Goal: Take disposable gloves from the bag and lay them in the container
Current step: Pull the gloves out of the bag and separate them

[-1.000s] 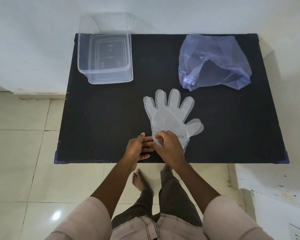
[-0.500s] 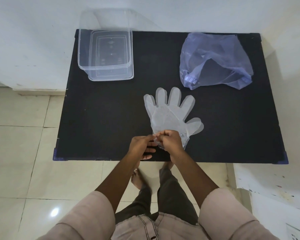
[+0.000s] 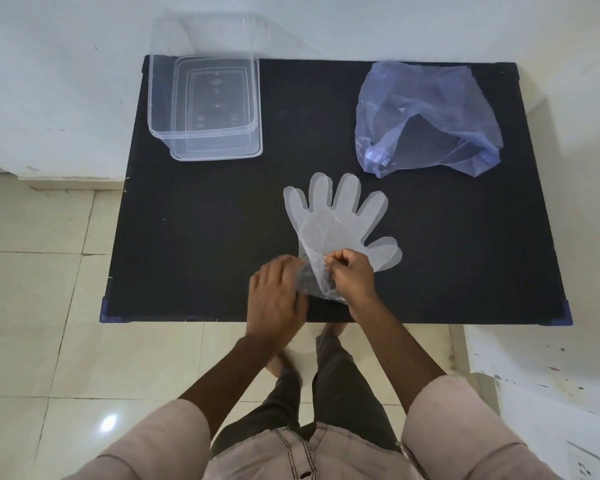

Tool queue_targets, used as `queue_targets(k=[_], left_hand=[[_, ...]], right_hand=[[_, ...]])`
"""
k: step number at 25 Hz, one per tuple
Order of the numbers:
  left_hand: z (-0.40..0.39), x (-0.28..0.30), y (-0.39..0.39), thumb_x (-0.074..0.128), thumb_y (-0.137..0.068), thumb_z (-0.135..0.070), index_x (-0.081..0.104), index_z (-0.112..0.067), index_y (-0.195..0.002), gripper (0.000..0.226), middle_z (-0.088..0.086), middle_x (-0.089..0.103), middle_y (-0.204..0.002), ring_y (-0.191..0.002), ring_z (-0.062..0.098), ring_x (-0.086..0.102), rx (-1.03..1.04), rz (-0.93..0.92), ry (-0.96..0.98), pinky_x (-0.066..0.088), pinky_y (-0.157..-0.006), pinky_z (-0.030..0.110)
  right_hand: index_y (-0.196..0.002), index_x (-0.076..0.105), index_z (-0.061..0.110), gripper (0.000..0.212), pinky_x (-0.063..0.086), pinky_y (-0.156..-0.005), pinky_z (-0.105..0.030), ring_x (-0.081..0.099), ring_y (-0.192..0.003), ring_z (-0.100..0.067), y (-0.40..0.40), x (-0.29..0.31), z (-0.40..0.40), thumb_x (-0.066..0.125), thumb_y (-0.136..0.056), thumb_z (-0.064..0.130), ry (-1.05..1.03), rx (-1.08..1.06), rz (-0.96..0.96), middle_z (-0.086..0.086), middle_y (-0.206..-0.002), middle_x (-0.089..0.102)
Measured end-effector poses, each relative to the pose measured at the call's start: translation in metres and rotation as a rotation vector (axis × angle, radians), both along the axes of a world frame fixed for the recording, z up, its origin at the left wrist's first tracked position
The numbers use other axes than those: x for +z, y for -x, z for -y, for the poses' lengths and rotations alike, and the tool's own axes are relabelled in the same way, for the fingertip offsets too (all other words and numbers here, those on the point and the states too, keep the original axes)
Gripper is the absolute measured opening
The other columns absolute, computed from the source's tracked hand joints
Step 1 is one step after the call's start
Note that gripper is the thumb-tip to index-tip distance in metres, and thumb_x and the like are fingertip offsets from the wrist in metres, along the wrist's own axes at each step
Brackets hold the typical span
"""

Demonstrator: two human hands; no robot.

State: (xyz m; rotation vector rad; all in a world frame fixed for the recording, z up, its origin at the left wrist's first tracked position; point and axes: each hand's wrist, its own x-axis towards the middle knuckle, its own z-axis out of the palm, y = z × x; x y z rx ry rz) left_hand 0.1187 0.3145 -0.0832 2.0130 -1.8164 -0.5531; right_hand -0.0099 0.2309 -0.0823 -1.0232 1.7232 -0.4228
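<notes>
Thin translucent disposable gloves (image 3: 336, 220) lie stacked flat on the black table (image 3: 194, 244), fingers pointing away from me. My right hand (image 3: 352, 275) pinches the cuff edge of the top glove and lifts it. My left hand (image 3: 276, 299) holds the lower cuff layer beside it, blurred by motion. The clear plastic container (image 3: 205, 105) stands at the table's far left with nothing visible inside. The crumpled bluish plastic bag (image 3: 426, 119) lies at the far right.
The table stands against a white wall, with tiled floor to the left and near side. A white ledge (image 3: 541, 368) sits low at the right. My legs and a bare foot show below the table's near edge.
Both hands stayed at the glove cuffs. The cuff of the top glove has been peeled up and opened, and my left hand has shifted left and down.
</notes>
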Motion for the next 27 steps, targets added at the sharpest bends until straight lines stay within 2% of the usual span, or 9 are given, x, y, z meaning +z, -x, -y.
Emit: queue_targets(k=[2, 3, 5, 7, 11, 15, 20, 23, 27], left_hand=[[-0.010, -0.009, 0.009, 0.051, -0.092, -0.038, 0.035, -0.012, -0.147, 0.063, 0.014, 0.039, -0.154, -0.143, 0.034, 0.033, -0.258, 0.133, -0.079, 0.024, -0.117, 0.052], [-0.013, -0.016, 0.011, 0.043, -0.096, -0.045, 0.021, -0.011, -0.152, 0.070, 0.013, 0.024, -0.161, -0.149, 0.033, 0.019, -0.320, 0.188, -0.150, 0.014, -0.120, 0.053], [-0.017, -0.030, 0.010, 0.026, -0.098, -0.055, -0.006, -0.013, -0.151, 0.075, 0.009, -0.003, -0.163, -0.150, 0.029, -0.005, -0.351, 0.266, -0.252, -0.002, -0.121, 0.051], [-0.019, -0.039, 0.007, 0.016, -0.097, -0.061, -0.018, -0.015, -0.147, 0.076, 0.006, -0.016, -0.160, -0.148, 0.027, -0.015, -0.360, 0.313, -0.314, -0.009, -0.120, 0.050], [-0.020, -0.042, 0.005, 0.013, -0.094, -0.067, -0.022, -0.016, -0.147, 0.081, 0.005, -0.021, -0.159, -0.147, 0.027, -0.020, -0.391, 0.333, -0.351, -0.013, -0.118, 0.051], [-0.018, -0.039, 0.006, 0.010, -0.092, -0.070, -0.028, -0.018, -0.143, 0.082, 0.003, -0.031, -0.153, -0.146, 0.027, -0.022, -0.388, 0.331, -0.366, -0.014, -0.118, 0.052], [-0.015, -0.033, 0.007, 0.012, -0.093, -0.068, -0.030, -0.015, -0.142, 0.083, 0.006, -0.034, -0.152, -0.146, 0.029, -0.024, -0.402, 0.357, -0.404, -0.012, -0.118, 0.053], [-0.014, -0.030, 0.007, 0.012, -0.093, -0.066, -0.030, -0.015, -0.142, 0.082, 0.008, -0.031, -0.154, -0.146, 0.029, -0.024, -0.415, 0.368, -0.423, -0.012, -0.118, 0.054], [-0.011, -0.027, 0.007, 0.014, -0.094, -0.066, -0.030, -0.015, -0.142, 0.082, 0.008, -0.033, -0.152, -0.145, 0.029, -0.025, -0.420, 0.365, -0.460, -0.014, -0.117, 0.053]], right_hand=[[-0.096, 0.067, 0.008, 0.015, 0.051, -0.099, -0.038, 0.063, -0.097, -0.022, -0.001, -0.001, 0.000, 0.057, -0.095, 0.019, 0.010, 0.027, -0.040, -0.008, -0.101, 0.068], [-0.098, 0.067, 0.008, 0.016, 0.050, -0.100, -0.039, 0.063, -0.098, -0.023, -0.002, -0.002, 0.000, 0.057, -0.095, 0.020, 0.020, 0.043, -0.061, -0.009, -0.105, 0.069], [-0.099, 0.067, 0.008, 0.017, 0.050, -0.100, -0.038, 0.063, -0.097, -0.021, -0.003, -0.002, 0.000, 0.056, -0.096, 0.020, 0.041, 0.083, -0.089, -0.010, -0.107, 0.069], [-0.098, 0.066, 0.007, 0.016, 0.049, -0.096, -0.032, 0.060, -0.091, -0.016, -0.002, 0.001, 0.002, 0.055, -0.096, 0.019, 0.067, 0.140, -0.121, -0.009, -0.106, 0.069], [-0.094, 0.067, 0.006, 0.014, 0.046, -0.077, -0.024, 0.060, -0.085, -0.014, 0.015, 0.017, 0.027, 0.055, -0.095, 0.013, 0.144, 0.179, -0.171, -0.008, -0.098, 0.069], [-0.092, 0.069, 0.004, 0.014, 0.055, -0.081, -0.036, 0.066, -0.083, -0.022, 0.049, 0.047, 0.075, 0.055, -0.093, 0.007, 0.252, 0.180, -0.268, -0.013, -0.097, 0.072], [-0.090, 0.070, 0.007, 0.014, 0.043, -0.073, -0.027, 0.062, -0.081, -0.019, 0.080, 0.081, 0.127, 0.055, -0.090, 0.009, 0.379, 0.200, -0.383, -0.010, -0.096, 0.072], [-0.090, 0.068, 0.007, 0.015, 0.043, -0.067, -0.024, 0.060, -0.078, -0.017, 0.091, 0.097, 0.150, 0.053, -0.090, 0.009, 0.438, 0.205, -0.396, -0.010, -0.093, 0.072], [-0.088, 0.070, 0.005, 0.018, 0.043, -0.068, -0.026, 0.063, -0.079, -0.019, 0.102, 0.116, 0.168, 0.052, -0.088, 0.008, 0.514, 0.172, -0.425, -0.008, -0.088, 0.072]])
